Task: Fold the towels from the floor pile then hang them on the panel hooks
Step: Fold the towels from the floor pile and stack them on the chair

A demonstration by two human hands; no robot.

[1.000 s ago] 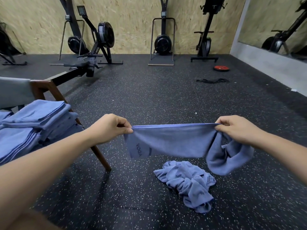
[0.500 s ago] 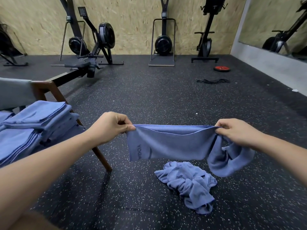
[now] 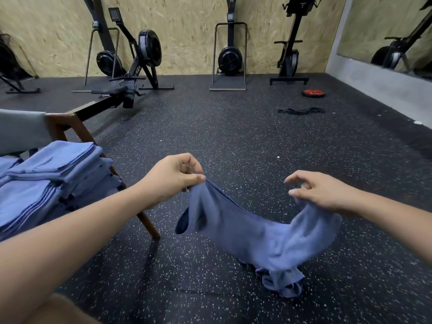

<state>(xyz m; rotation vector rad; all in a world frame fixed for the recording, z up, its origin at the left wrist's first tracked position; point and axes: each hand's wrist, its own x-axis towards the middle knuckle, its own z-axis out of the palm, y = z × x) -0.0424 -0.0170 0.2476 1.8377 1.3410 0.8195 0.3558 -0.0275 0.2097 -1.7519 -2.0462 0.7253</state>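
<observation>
The left hand (image 3: 173, 181) pinches one corner of the blue towel (image 3: 257, 235) between thumb and forefinger. From this grip the towel falls toward 4 o'clock, sags in the middle, then climbs to the right hand (image 3: 323, 192) at 3 o'clock. There the thumb and forefinger are spread apart and hold nothing. The cloth passes under the palm, and I cannot tell if the hidden fingers clamp it.

The long axis lies from 9 to 3 o'clock and is slack. The loose top edge is nearer to the right hand, so I judge this hand must catch it to stretch the towel.

A crumpled towel (image 3: 284, 285) lies on the floor (image 3: 233, 141) at 6 o'clock, under the sag. The folded stack (image 3: 46, 174) rests on a chair (image 3: 63, 127) at 9 o'clock.
</observation>
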